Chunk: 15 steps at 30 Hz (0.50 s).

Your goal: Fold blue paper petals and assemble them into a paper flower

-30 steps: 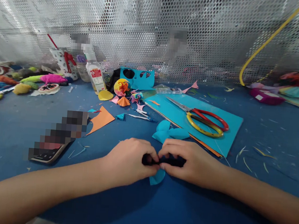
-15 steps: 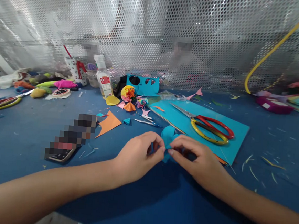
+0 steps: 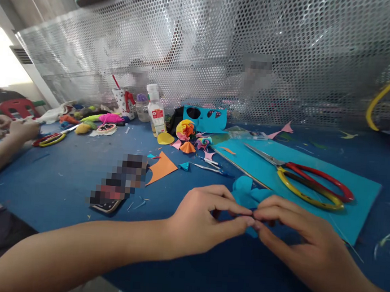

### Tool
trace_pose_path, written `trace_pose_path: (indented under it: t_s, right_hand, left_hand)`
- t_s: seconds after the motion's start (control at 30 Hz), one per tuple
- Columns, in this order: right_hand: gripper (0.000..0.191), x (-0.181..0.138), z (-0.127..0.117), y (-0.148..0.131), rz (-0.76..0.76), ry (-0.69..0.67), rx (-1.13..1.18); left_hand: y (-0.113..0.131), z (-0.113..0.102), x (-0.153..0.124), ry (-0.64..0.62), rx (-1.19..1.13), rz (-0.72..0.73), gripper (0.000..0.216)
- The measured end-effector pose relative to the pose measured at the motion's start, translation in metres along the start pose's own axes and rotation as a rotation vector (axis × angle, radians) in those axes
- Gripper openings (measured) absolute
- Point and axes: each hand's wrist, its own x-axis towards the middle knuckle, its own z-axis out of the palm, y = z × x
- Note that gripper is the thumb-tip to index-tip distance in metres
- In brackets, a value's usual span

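A curved, petal-like piece of blue paper [image 3: 243, 190] is pinched low down between both hands, over the table's near side. My left hand [image 3: 205, 221] has thumb and forefinger closed at its lower edge. From the other side my right hand [image 3: 303, 231] pinches it too, and the fingertips of both hands almost meet. Much of the paper is hidden behind the fingers. Just beyond my right hand, scissors [image 3: 315, 184] with red and yellow handles rest on a stack of blue paper sheets [image 3: 361, 202]. A small folded blue piece [image 3: 185, 166] lies ahead of my left hand.
A phone [image 3: 109, 206] and an orange paper scrap [image 3: 164, 168] lie left of my hands. Farther back stand a glue bottle [image 3: 157, 116], a ruffled paper flower [image 3: 185, 130] and a cut blue sheet [image 3: 219, 121]. A co-worker's arm [image 3: 24, 130] and other scissors [image 3: 52, 139] are at far left.
The view has turned left, so the table's things sit farther right, and a co-worker's arms now show. Both hands still pinch the blue paper, their fingertips now closer together.
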Motion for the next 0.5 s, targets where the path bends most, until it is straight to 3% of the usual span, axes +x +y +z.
trace_pose_path:
  t_s: [0.5]
  right_hand:
    - [0.005,-0.0014,-0.0008,0.0034,0.003,-0.002,0.006]
  left_hand:
    - [-0.0058,0.0010,0.0021,-0.013,-0.066,0.028,0.020]
